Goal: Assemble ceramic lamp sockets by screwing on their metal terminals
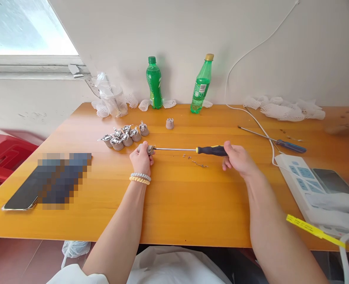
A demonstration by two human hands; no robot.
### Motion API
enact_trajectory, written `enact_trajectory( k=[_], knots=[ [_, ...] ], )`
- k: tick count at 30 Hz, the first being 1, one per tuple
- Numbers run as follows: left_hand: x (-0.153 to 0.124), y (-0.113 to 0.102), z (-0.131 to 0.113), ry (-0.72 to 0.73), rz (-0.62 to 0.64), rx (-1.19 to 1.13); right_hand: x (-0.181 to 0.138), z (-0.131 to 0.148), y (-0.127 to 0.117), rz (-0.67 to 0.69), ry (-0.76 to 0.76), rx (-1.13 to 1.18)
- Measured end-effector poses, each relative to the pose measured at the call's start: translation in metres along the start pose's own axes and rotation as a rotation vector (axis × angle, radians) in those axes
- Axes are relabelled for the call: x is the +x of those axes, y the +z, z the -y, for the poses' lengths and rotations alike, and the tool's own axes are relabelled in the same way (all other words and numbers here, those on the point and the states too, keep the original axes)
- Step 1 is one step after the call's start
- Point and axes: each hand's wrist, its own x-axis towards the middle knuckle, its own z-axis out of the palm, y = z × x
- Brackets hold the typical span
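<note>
So that it could be steadied, apparently, against the screwdriver (205, 150), a socket (151, 150) was pinched in the left hand (140, 161) over the table (192, 205). The handle (216, 151) was grasped at its end by the right hand (238, 157), the shaft (176, 149) being aligned with the socket. Small metal parts (189, 157) were kept between the hands, presumably for easy reach.

The head camera faces forward and down over the table (192, 209)
</note>
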Motion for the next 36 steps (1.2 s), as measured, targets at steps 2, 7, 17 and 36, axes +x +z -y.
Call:
enact_trajectory(
  k=[2,7,17,36],
  knots=[
    [0.0000,-0.0002,-0.0002,-0.003,0.002,-0.004,0.0007,0.0000,-0.0013,0.050,0.016,0.035],
    [0.0002,-0.0002,0.0004,0.001,0.003,-0.001,-0.0031,0.0058,-0.0005,0.206,-0.078,0.424],
    [-0.0001,0.0005,0.0013,0.005,-0.022,-0.002,-0.0022,0.0034,0.0015,0.009,-0.044,0.062],
    [0.0003,-0.0003,0.0013,0.002,-0.010,-0.004,0.0000,0.0018,-0.0019,0.125,0.000,0.150]
  ],
)
